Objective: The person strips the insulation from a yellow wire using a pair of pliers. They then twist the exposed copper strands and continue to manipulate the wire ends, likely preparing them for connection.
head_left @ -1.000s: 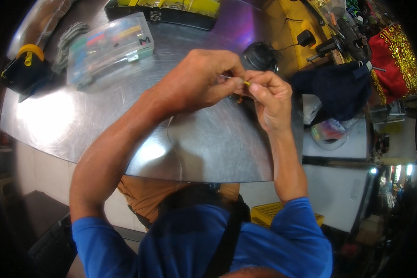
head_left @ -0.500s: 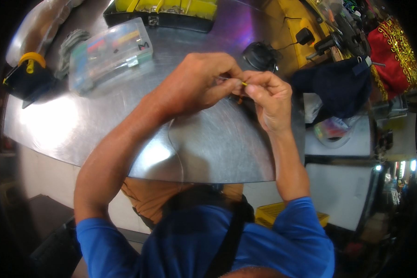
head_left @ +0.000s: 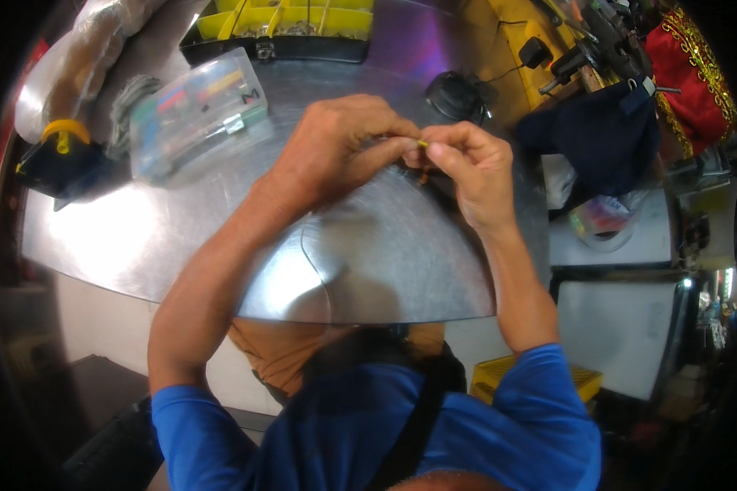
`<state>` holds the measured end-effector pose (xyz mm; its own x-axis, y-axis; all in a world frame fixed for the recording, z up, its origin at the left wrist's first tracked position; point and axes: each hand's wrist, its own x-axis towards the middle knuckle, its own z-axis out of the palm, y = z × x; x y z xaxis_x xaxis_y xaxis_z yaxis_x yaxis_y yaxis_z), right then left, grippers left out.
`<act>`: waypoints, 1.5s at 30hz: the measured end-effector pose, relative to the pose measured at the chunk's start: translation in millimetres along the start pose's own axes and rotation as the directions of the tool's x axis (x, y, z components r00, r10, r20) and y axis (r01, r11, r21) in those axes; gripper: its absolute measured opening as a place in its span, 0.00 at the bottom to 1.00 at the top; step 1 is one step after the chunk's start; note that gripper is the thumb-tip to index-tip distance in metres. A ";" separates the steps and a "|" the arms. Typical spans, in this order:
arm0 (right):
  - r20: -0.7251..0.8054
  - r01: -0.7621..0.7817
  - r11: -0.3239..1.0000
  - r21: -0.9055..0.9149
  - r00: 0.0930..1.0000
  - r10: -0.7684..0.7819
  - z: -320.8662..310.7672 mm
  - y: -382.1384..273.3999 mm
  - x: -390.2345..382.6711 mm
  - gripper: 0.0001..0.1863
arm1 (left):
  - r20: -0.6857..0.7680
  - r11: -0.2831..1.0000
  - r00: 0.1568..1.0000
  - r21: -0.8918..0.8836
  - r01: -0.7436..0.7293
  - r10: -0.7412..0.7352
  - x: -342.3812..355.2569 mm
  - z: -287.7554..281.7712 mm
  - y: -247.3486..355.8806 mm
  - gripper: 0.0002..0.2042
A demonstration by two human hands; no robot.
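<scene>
Centrally, above the middle of the frame, a slim yellow piece (head_left: 423, 144) was located between the fingertips of both hands. Its long axis ran nearly left to right across the picture, dipping slightly toward the right; which end was its front could not be determined. The right hand (head_left: 477, 168) held the piece in a narrow thumb-and-finger pinch. The left hand (head_left: 340, 146) had its thumb and index finger nearly together at the left end; whether they gripped it could not be determined. Below the hands, a thin cord (head_left: 305, 245) curved down the metal tabletop (head_left: 434, 270) to its lower edge. A clear plastic organizer box (head_left: 196, 114) lay at upper left, its long axis tilted up to the right. A black compartment case (head_left: 319, 49) with yellow dividers stood at upper centre.
</scene>
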<state>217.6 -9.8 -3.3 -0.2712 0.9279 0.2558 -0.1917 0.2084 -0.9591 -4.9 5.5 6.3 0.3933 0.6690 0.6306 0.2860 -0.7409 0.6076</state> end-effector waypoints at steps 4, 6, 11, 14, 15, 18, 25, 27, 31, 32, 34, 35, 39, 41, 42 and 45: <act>-0.026 -0.028 0.999 -0.033 0.999 0.028 0.5 1.1 -0.2 0.07 | 0.013 0.998 0.998 0.015 0.061 -0.061 0.9 -2.7 4.7 0.08; -0.036 -0.030 0.998 -0.063 0.999 0.028 -0.3 2.6 0.5 0.07 | -0.029 0.999 1.000 0.034 -0.009 0.010 0.4 -0.2 1.4 0.09; -0.047 -0.009 0.983 -0.186 0.999 0.000 -2.4 0.2 -0.4 0.07 | -0.013 0.996 0.997 0.033 0.079 -0.079 1.1 -0.8 2.8 0.13; -0.099 0.042 0.927 -0.374 0.991 -0.085 -0.6 -1.0 -0.4 0.06 | -0.003 0.991 0.991 -0.001 0.135 -0.135 1.3 -0.4 6.3 0.16; -0.097 0.050 0.922 -0.385 0.991 -0.094 0.2 -1.2 -0.2 0.06 | 0.002 0.989 0.989 -0.013 0.145 -0.145 1.3 -0.7 6.8 0.17; -0.084 0.059 0.903 -0.425 0.991 -0.104 1.8 -2.2 -0.2 0.06 | -0.003 0.990 0.990 -0.010 0.140 -0.140 -0.9 0.5 3.7 0.17; -0.050 0.013 0.871 -0.491 0.998 -0.043 3.2 -2.0 -1.5 0.07 | 0.004 0.992 0.993 -0.012 0.122 -0.122 -0.7 1.3 5.8 0.17; -0.049 0.051 0.869 -0.493 0.995 -0.086 5.3 -1.0 -1.2 0.07 | 0.013 0.996 0.996 0.023 0.092 -0.092 -0.2 0.0 6.7 0.18; -0.048 0.069 0.887 -0.456 0.994 -0.102 3.7 -4.4 -0.4 0.07 | -0.005 0.996 0.996 -0.004 0.092 -0.092 0.7 -0.5 6.8 0.20; -0.039 0.066 0.890 -0.450 0.995 -0.094 1.8 -4.5 -0.5 0.07 | 0.007 0.996 0.996 -0.011 0.092 -0.092 0.5 0.2 5.5 0.20; -0.019 0.078 0.857 -0.510 0.995 -0.102 6.4 -6.4 -0.9 0.07 | 0.021 0.996 0.996 -0.020 0.084 -0.084 -0.5 1.6 5.4 0.21; -0.010 0.084 0.839 -0.538 0.994 -0.106 7.9 -6.7 -1.3 0.07 | 0.025 0.997 0.997 -0.023 0.077 -0.077 -1.4 2.9 6.4 0.21; -0.033 0.093 0.831 -0.549 0.991 -0.133 6.8 -2.8 -0.6 0.05 | -0.012 0.999 0.999 -0.008 0.033 -0.033 0.0 3.1 6.3 0.19; -0.080 0.066 0.862 -0.502 0.989 -0.122 4.0 -0.7 -0.6 0.05 | -0.010 0.988 0.997 0.131 0.084 -0.083 0.0 -2.4 5.6 0.18; -0.087 0.072 0.856 -0.511 0.987 -0.135 2.7 -0.7 0.0 0.05 | -0.011 0.974 0.994 0.199 0.106 -0.106 -0.5 -5.6 3.9 0.18; -0.087 0.103 0.838 -0.536 0.980 -0.177 1.0 -1.2 2.6 0.05 | 0.125 0.941 0.954 0.243 0.238 -0.273 -1.9 -15.7 -7.7 0.13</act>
<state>216.2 -8.0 -1.3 -0.1502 0.8998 0.4097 0.3174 0.4364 -0.8419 -21.6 10.8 8.0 0.4061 0.8332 0.3754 0.5744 -0.5522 0.6042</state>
